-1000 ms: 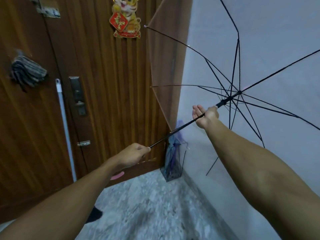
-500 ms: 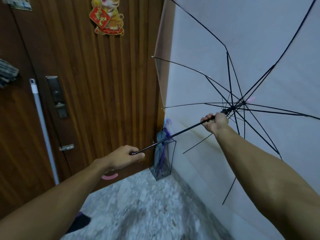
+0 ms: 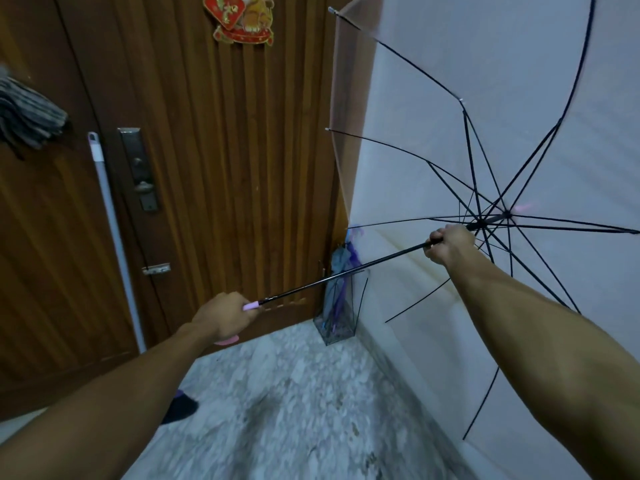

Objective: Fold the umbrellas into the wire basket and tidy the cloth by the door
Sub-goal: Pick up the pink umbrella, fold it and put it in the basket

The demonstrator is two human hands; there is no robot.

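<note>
A clear umbrella (image 3: 519, 109) with black ribs is spread open at the right, its black shaft (image 3: 346, 275) slanting down to the left. My left hand (image 3: 225, 315) is closed around its pink handle. My right hand (image 3: 450, 245) grips the shaft just below the runner where the ribs meet. The wire basket (image 3: 341, 320) stands on the floor in the corner between door and wall, with folded blue and purple umbrellas in it. A grey striped cloth (image 3: 29, 116) hangs on the door at the far left.
A brown wooden door (image 3: 225, 168) fills the background, with a lock plate (image 3: 140, 168) and a grey pole (image 3: 114, 237) leaning against it. A white wall (image 3: 485, 46) is on the right. The floor (image 3: 294, 410) is speckled stone. A dark object (image 3: 180, 407) lies by my left arm.
The open umbrella has swung upward and to the right, its canopy now filling more of the right side. Both hands keep their hold on handle and shaft.
</note>
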